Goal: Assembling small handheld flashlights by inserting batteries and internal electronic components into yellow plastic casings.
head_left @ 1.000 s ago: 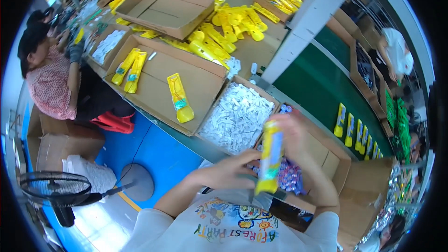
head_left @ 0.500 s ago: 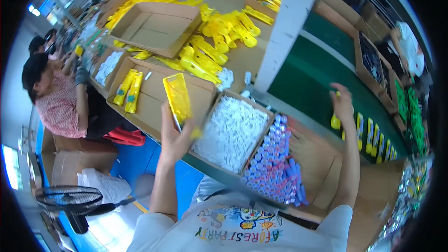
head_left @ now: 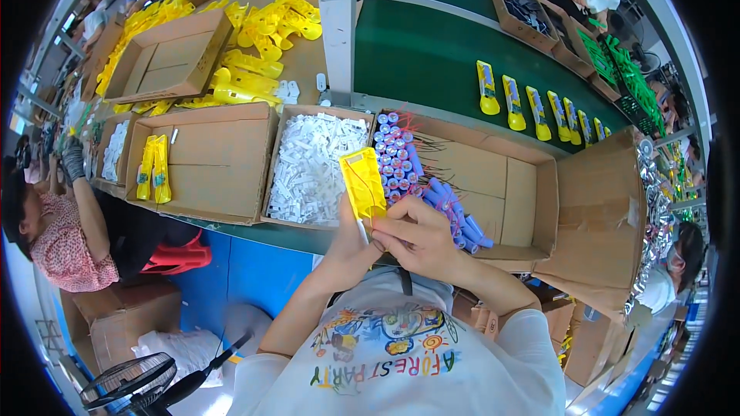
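My left hand (head_left: 348, 250) is closed around the lower part of a yellow plastic shell (head_left: 362, 177), a long half-casing with its hollow side showing. At the shell's lower end, the thumb and fingers of my right hand (head_left: 424, 240) are pinched together; their tips hide what they grip. Just behind my hands stands a cardboard box of small white plastic parts (head_left: 316, 166). To its right, purple cylindrical battery cells (head_left: 397, 156) with red and dark wires fill part of another box (head_left: 532, 185). Two yellow shells with green pieces (head_left: 153, 169) lie in the left box (head_left: 223, 204).
Along the green conveyor belt (head_left: 424, 54) sits a row of filled yellow casings (head_left: 514, 102). A grey metal post (head_left: 338, 31) rises behind the boxes. Loose yellow shells (head_left: 274, 23) pile up around an upper cardboard tray (head_left: 166, 58). A co-worker (head_left: 69, 239) sits at left, near a fan (head_left: 131, 385).
My right hand has come back from over the belt to the shell in my left hand, and a yellow casing now lies at the row's near end. My view has turned right.
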